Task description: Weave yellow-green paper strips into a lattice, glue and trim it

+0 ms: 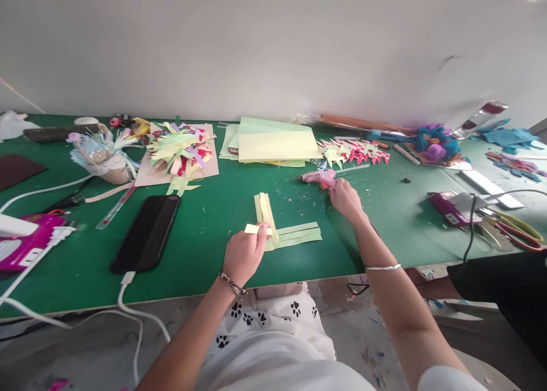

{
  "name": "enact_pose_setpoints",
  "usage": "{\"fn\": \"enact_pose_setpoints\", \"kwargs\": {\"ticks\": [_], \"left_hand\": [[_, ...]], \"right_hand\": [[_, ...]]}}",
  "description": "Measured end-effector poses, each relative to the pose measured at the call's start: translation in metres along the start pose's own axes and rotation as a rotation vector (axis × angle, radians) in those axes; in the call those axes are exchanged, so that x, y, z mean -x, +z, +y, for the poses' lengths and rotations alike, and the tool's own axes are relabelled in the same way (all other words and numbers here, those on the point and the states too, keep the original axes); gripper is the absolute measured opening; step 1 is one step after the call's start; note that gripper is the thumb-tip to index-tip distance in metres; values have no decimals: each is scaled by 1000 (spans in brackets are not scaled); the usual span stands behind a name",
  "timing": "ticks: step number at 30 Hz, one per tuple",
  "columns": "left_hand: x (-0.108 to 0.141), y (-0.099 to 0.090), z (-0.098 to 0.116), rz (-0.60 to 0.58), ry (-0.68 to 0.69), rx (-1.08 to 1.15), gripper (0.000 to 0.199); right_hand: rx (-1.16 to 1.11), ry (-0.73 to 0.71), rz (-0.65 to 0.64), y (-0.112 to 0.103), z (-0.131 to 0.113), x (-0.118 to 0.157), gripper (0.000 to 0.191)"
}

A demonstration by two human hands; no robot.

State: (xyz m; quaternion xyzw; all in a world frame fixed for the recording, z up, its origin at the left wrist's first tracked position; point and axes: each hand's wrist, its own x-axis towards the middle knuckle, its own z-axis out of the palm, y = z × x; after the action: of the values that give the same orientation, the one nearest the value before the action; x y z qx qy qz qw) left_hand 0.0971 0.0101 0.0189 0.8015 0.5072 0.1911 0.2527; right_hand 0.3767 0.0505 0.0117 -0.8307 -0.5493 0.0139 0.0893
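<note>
My left hand [245, 255] pinches a short pale yellow paper strip [253, 229] between thumb and finger. It hovers at the corner of a woven piece of yellow and green paper strips [298, 235], whose arms point away from me and to the right. My right hand [346, 199] is wrapped round the handle of a pink glue gun [318, 177], its nozzle pointing left over the green table. Beyond the hands lies a stack of pale yellow and green paper sheets [277, 146]. Red and green folded paper pieces [356, 151] are right of the stack.
A black phone [146, 233] with a white cable lies left. Behind it are a heap of paper strips [183, 149] and a small decorated basket [105, 157]. Magenta power strips [452, 208] and scissors [515, 228] sit right. Another person's arm shows at the right edge.
</note>
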Motion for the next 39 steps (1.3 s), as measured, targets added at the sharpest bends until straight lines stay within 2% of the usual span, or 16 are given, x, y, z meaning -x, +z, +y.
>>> {"fn": "enact_pose_setpoints", "kwargs": {"ticks": [4,8,12,16,24,39], "left_hand": [[-1,0,-2,12,4,43,48],[-1,-1,-2,12,0,53,47],[1,-1,-2,30,-19,89,49],[2,-2,-4,40,-14,118,49],[2,-1,-6,29,-32,175,49],[3,-1,-8,41,-20,135,49]], "right_hand": [[-138,2,97,-14,6,17,31],[-263,-110,198,-21,6,53,36],[-206,-162,172,-14,-2,88,46],[-128,-213,171,-2,-8,108,47],[-35,-315,127,3,-14,119,42],[27,-346,132,2,-17,123,34]]}}
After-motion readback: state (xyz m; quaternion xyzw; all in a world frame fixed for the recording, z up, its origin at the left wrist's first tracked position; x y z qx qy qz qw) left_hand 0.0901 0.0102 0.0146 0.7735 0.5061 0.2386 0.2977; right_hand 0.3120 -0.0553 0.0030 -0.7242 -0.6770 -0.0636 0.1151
